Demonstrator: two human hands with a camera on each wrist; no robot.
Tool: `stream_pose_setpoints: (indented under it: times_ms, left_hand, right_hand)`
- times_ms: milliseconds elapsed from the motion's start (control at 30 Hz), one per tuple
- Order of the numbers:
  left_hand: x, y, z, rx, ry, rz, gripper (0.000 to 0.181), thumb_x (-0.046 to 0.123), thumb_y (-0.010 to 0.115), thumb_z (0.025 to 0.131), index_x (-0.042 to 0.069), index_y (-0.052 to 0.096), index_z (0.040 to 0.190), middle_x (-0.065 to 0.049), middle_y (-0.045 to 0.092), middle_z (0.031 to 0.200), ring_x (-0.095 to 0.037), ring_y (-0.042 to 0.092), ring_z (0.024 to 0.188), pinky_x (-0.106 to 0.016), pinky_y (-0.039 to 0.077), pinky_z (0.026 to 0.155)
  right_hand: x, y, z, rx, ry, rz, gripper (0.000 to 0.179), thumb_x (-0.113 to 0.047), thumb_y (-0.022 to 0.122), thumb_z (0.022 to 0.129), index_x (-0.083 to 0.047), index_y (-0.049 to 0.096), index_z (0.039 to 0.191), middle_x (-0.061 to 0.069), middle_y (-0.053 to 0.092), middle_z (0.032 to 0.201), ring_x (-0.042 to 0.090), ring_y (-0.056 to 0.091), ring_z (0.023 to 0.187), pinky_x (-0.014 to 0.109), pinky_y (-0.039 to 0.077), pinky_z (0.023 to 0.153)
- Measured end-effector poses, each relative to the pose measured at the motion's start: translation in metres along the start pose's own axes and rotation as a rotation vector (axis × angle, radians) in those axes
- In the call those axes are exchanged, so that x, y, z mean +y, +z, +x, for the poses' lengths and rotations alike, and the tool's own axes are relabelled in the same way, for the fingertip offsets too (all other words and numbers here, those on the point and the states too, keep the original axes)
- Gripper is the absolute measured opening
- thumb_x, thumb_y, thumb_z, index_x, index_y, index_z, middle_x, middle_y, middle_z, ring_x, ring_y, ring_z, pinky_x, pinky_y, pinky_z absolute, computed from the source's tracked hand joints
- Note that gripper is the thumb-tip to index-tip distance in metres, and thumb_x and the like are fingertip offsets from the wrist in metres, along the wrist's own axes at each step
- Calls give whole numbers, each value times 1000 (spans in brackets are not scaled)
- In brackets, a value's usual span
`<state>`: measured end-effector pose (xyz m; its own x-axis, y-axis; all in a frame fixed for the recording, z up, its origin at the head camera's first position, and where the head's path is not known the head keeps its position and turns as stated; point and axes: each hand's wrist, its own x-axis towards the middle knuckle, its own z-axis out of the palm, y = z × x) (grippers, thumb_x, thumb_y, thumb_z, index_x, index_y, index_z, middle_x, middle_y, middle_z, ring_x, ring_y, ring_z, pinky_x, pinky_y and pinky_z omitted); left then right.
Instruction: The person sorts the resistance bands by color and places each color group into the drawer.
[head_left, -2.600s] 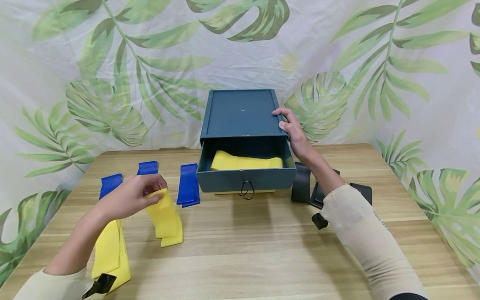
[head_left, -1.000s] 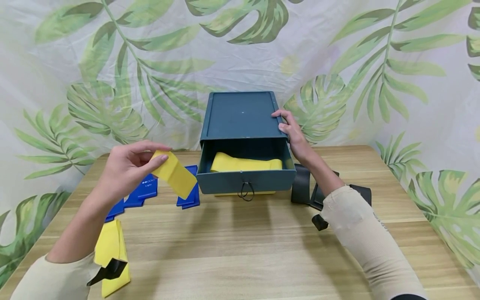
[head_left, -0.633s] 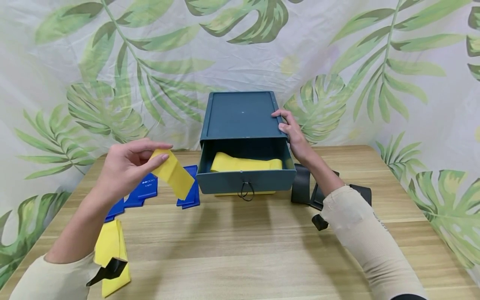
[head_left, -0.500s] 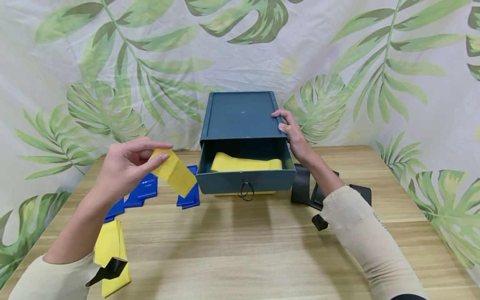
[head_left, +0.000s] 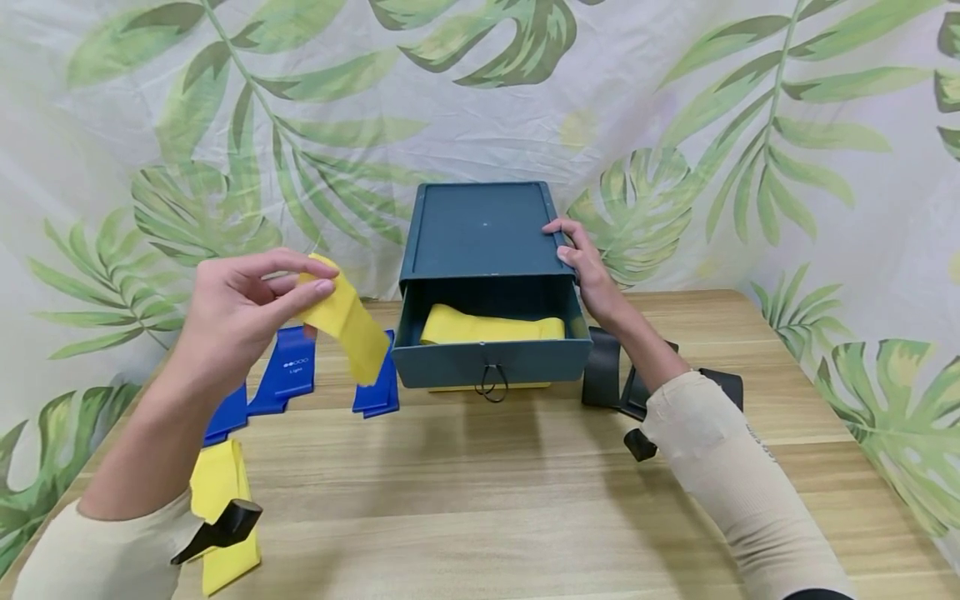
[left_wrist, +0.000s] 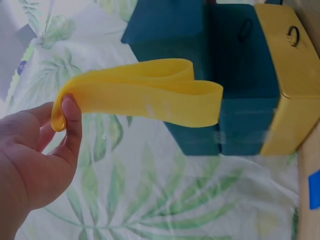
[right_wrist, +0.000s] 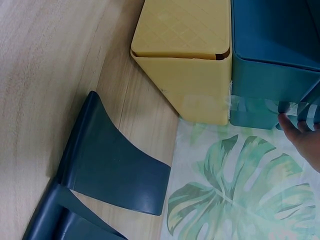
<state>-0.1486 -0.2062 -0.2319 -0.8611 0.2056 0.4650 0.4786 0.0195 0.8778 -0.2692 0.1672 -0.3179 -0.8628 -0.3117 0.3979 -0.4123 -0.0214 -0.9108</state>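
Note:
My left hand (head_left: 240,308) pinches a yellow resistance loop band (head_left: 348,329) between thumb and fingers, above the table. In the left wrist view the folded band (left_wrist: 150,102) hangs out from the fingertips toward the drawer box. My right hand (head_left: 588,262) rests against the top right edge of the dark teal drawer box (head_left: 483,229); its fingertips touch the side in the right wrist view. The top drawer (head_left: 491,365) is pulled out, and another yellow band (head_left: 495,327) lies inside it.
Blue bands (head_left: 296,367) lie left of the box, one marked "Light", with a yellow band (head_left: 225,500) nearer the front left. Black bands (head_left: 602,367) lie to the right, partly under the right arm. A yellow lower drawer (left_wrist: 295,75) sits beneath the teal one.
My left hand has picked a yellow band off the table and raised it, most recently a little further up. The right hand has stayed on the box.

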Motion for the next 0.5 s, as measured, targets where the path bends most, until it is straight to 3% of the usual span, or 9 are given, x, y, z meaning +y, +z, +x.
stream_pose_setpoints:
  times_ms: [167, 400, 500]
  left_hand:
    - [16, 6, 9, 36, 31, -91, 21, -18, 68, 89, -9, 77, 105, -15, 75, 101, -19, 74, 77, -23, 59, 59]
    - [38, 16, 25, 26, 63, -197, 22, -24, 65, 87, -21, 69, 109, -25, 71, 107, -26, 72, 79, -26, 58, 57]
    - [44, 22, 31, 22, 79, -201, 22, -22, 67, 88, -21, 69, 110, -27, 68, 109, -27, 72, 82, -26, 58, 57]
  right_hand:
    - [0, -1, 1, -1, -3, -1, 43, -24, 39, 99, -3, 42, 136, 15, 31, 150, 28, 45, 123, 36, 42, 102]
    - [2, -2, 1, 6, 13, -9, 44, -25, 38, 98, -5, 42, 137, 15, 28, 154, 34, 43, 127, 42, 42, 104]
    - [2, -2, 0, 4, 16, -12, 44, -25, 37, 98, -5, 41, 137, 15, 27, 156, 36, 43, 127, 43, 42, 103]
